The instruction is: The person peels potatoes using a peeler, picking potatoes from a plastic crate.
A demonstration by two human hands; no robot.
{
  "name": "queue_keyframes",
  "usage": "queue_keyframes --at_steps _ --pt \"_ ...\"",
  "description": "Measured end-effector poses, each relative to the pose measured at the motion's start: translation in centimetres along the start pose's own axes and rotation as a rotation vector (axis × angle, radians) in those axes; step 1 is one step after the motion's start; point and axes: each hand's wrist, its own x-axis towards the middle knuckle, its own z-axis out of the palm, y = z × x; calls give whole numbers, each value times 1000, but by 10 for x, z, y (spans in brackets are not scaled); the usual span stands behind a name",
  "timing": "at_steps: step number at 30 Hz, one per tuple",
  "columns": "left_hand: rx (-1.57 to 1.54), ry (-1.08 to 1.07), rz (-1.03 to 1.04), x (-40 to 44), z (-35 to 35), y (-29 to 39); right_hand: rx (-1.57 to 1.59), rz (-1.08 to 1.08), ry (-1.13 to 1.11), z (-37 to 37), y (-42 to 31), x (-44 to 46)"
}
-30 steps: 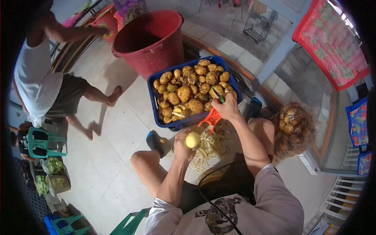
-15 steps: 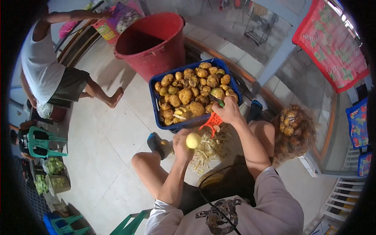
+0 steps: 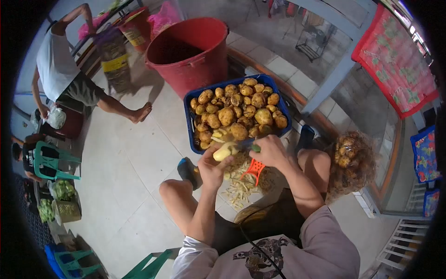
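Note:
My left hand (image 3: 211, 168) is closed around a peeled yellow potato (image 3: 225, 152). To its right, my right hand (image 3: 271, 152) grips a knife with a green handle (image 3: 256, 148); its blade is blurred beside the potato. An orange peeler (image 3: 253, 171) hangs below the right hand and also seems held in it. Just beyond both hands stands a blue crate (image 3: 191, 132) heaped with unpeeled, dirty potatoes (image 3: 226, 116). Pale peelings (image 3: 241, 186) lie in a pile on the floor below my hands.
A large red tub (image 3: 190, 69) stands behind the crate. A clear bag of potatoes (image 3: 348, 160) is by my right knee. At the left, a person in a white top (image 3: 58, 69) stands near a tall sack (image 3: 114, 65); another person sits on a green chair (image 3: 51, 160).
My hands have come together, bringing the knife to the potato, which now lies tilted sideways. The standing person has pulled a sack across to the left. The view has shifted slightly.

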Motion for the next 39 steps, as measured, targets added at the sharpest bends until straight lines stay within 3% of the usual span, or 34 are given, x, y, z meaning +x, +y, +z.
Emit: queue_keyframes --at_steps 3,5,8,10,13,15,17,20,22,29,35,37,39 --pt "9 -28 -174 -2 3 -4 -5 -38 -51 6 -8 -7" --pt "-439 -99 -273 -3 -3 -30 -6 18 -83 8 -4 -8" --pt "-685 -232 -443 -6 6 -13 1 59 -106 8 6 -11" --pt "-677 -289 -416 -6 10 -12 9 44 -94 11 14 -15" --pt "-496 -326 -362 -7 12 -9 11 -38 -60 12 16 -20" --pt "-381 -360 -391 -6 9 -17 48 31 -209 8 12 -21" --pt "-323 -379 -406 -7 9 -24 19 15 -200 8 12 -24" --pt "-258 -326 -328 -9 13 -33 -40 14 -186 0 -3 -31" --pt "58 -281 -172 -7 14 -36 -66 27 -182 0 -14 -34" --pt "131 -294 -160 -7 24 -26 -45 64 -120 20 2 -42" --pt "178 -271 -60 -7 30 -21 28 65 -174 6 -15 -44" --pt "176 -257 -40 -7 32 -19 38 178 -289 -6 -24 -42" --pt "157 -250 -37 -7 35 -15 31 137 -247 3 -21 -44"
